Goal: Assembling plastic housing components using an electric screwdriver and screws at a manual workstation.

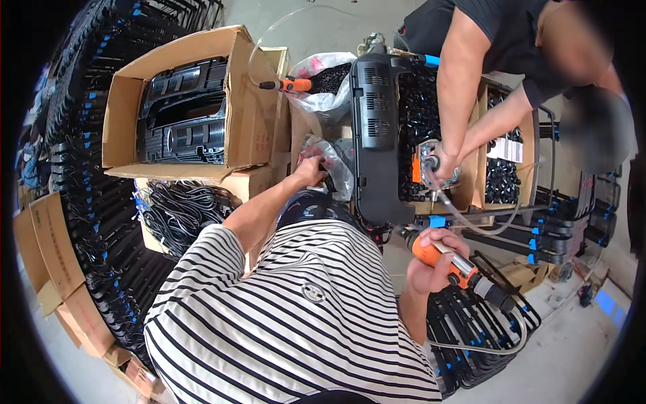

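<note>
My left hand (311, 171) reaches into the mouth of a clear plastic bag (342, 170) close to my waist; its fingertips are hidden, so I cannot tell what they grip. My right hand (436, 261) is closed around an orange and black power screwdriver (463, 272), held beside my right hip. A clear hose (523, 331) curves away from the tool's lower end. In front of me, between my hands, lies a long black plastic cover (374, 145) with vent slots.
A co-worker's hands (444, 161) hold another orange tool over bins of small black parts (501, 183). To the left stand a carton (232, 101) of black covers and bundled cables (185, 214). Another orange screwdriver (295, 85) rests by a white bag (316, 99). Black frames (94, 222) stack along the left.
</note>
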The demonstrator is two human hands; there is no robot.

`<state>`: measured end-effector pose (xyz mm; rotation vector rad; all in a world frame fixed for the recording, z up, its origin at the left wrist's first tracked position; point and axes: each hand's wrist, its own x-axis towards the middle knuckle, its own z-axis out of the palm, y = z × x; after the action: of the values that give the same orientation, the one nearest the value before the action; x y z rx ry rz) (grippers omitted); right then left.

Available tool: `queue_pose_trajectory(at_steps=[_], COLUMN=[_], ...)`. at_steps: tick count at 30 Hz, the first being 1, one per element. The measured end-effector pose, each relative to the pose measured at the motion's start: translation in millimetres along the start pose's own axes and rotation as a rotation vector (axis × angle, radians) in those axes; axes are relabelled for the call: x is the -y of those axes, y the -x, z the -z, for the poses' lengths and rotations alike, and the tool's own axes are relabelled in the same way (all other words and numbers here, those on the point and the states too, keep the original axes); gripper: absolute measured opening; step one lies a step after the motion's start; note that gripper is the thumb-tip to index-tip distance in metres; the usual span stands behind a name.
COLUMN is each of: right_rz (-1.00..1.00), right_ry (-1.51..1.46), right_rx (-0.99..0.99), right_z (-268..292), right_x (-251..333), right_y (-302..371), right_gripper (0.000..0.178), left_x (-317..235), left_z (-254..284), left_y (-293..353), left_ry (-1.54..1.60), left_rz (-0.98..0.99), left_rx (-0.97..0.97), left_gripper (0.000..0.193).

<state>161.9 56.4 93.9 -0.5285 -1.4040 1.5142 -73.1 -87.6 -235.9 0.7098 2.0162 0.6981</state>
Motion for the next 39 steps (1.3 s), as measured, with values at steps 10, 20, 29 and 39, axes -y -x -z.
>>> queue_pose_trajectory(at_steps=[10, 20, 29, 39], right_rz=[-0.019, -0.021, 0.160, 0.150], right_ry=[-0.034, -0.078, -0.174, -0.191], right_rx=[-0.032, 0.066, 0.098, 0.166], right_z=[4, -13, -64, -92], right_x=[3, -1, -7, -22], right_y=[14, 0, -34, -55], right_gripper=[0.032, 0.035, 0.037, 0.038], left_x=[-5, -9, -192, -202], left_z=[-16, -2, 63, 82], left_y=[3, 25, 112, 105], left_ry=[-0.081, 0.082, 1.606, 1.764], left_rz=[-0.034, 0.039, 0.199, 0.075], left_rx=[-0.032, -0.017, 0.373, 0.552], left_gripper=[0.043, 0.031, 0.023, 0.023])
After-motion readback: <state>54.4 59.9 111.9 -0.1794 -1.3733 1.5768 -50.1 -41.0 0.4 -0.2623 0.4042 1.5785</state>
